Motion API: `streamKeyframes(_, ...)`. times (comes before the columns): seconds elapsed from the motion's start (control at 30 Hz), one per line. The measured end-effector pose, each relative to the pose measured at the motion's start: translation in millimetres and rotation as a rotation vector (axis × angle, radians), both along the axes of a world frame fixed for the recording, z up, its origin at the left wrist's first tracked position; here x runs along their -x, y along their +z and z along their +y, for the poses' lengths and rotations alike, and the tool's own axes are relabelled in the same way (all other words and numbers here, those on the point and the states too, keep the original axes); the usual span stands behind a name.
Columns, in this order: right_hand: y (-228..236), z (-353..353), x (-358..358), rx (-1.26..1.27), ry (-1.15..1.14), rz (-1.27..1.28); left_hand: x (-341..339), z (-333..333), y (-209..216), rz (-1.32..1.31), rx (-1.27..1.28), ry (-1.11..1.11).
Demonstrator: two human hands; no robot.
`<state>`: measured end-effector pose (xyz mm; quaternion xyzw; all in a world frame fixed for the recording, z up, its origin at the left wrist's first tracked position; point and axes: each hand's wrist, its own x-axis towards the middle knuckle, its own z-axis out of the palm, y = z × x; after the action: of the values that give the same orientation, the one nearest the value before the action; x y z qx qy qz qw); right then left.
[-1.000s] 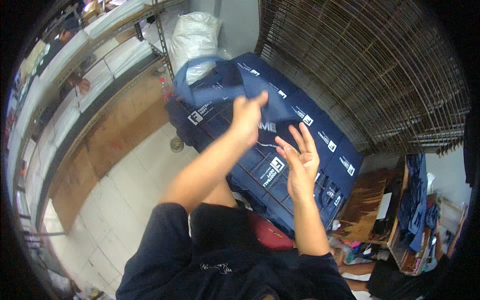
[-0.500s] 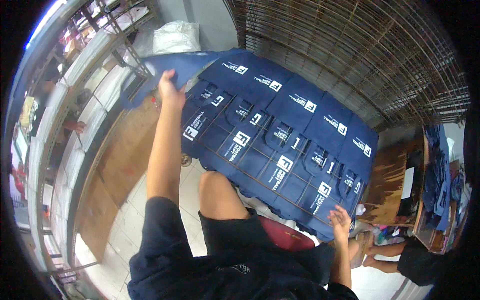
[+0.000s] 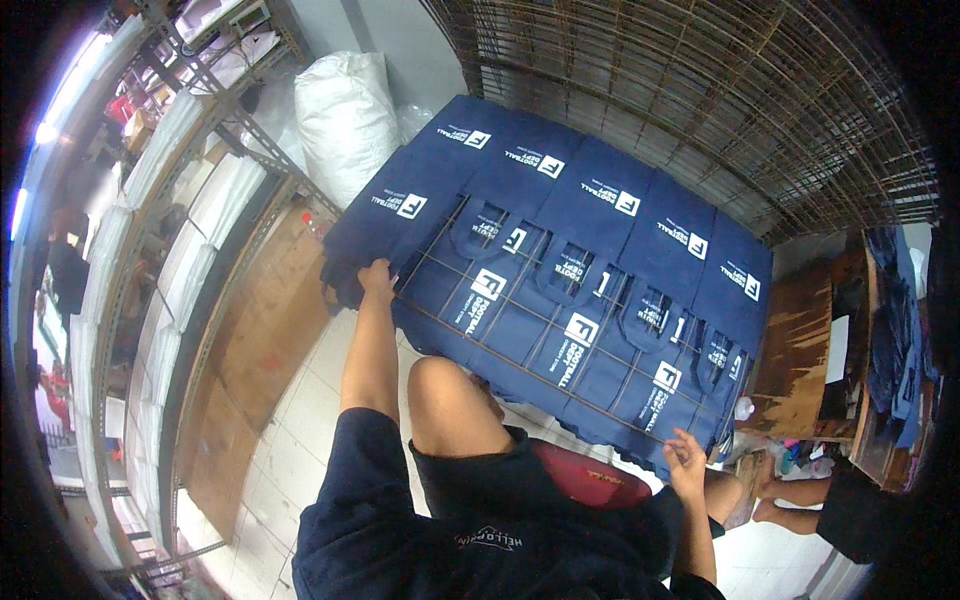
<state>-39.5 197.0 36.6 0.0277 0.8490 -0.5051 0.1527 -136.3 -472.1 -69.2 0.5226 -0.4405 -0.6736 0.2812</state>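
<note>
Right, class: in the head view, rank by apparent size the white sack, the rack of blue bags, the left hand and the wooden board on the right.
1. Rack of blue bags.
2. White sack and wooden board look about alike; fisheye bending makes ranking them unsure.
3. Left hand, smallest.

Between the left hand (image 3: 377, 277) and the right hand (image 3: 687, 462), navy cloth bags (image 3: 560, 290) lie in overlapping rows, each bearing a small white square label with white lettering. Beyond the left hand stands a bulging white sack (image 3: 345, 115).
</note>
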Motion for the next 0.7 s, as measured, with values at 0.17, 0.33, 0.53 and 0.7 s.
streamKeyframes(0.17, -9, 3, -2, -0.018, 0.04, 0.032, 22, 14, 14, -0.077, 0.021, -0.036)
streamKeyframes(0.33, -7, 1, 4, -0.019, 0.037, -0.019, 22, -13, -14, -0.095, 0.055, -0.103)
streamKeyframes(0.53, -10, 1, 0, -0.03, 0.002, -0.009, 39, 4, -17, -0.09, 0.12, 0.01)
streamKeyframes(0.7, -3, -10, 5, -0.049, 0.064, -0.03, 32, -27, -61, -0.186, 0.228, 0.103)
